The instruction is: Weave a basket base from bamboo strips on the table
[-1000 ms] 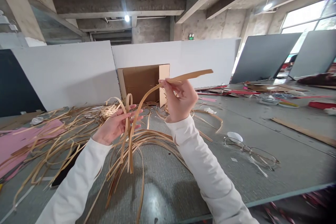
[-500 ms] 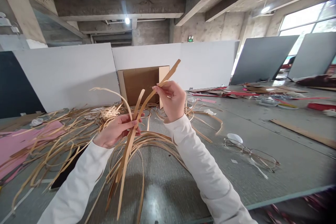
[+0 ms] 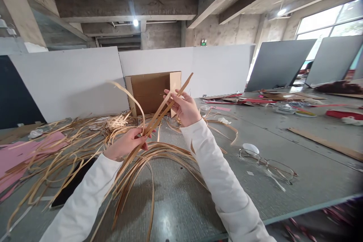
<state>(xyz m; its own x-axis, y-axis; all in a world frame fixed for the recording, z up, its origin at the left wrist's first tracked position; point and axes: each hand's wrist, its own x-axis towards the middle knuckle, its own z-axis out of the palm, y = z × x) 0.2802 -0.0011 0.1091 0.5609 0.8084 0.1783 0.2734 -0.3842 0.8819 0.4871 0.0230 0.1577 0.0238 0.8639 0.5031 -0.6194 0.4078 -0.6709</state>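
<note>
My left hand (image 3: 129, 143) is closed around several thin tan bamboo strips (image 3: 151, 125), pinching them where they cross. One of these strips curves up to the left; others slant up to the right. Higher up, my right hand (image 3: 183, 107) has its thumb and fingers on the upper part of the slanting strips, near their ends. Below both hands a bundle of long strips (image 3: 159, 149) arches over the table. Part of the held strips runs down behind my left wrist and is hidden there.
Loose strips (image 3: 51, 170) cover the left side, over a dark flat object (image 3: 72, 185) and pink sheets (image 3: 22, 151). An open cardboard box (image 3: 151, 92) stands at the back by white panels. Eyeglasses (image 3: 266, 164) and a white mouse-like object (image 3: 251, 148) lie at right.
My right hand has opened its pinch somewhat and now touches two strips. Their upper ends have come closer together, and the lower tails have swung left behind my left wrist.
</note>
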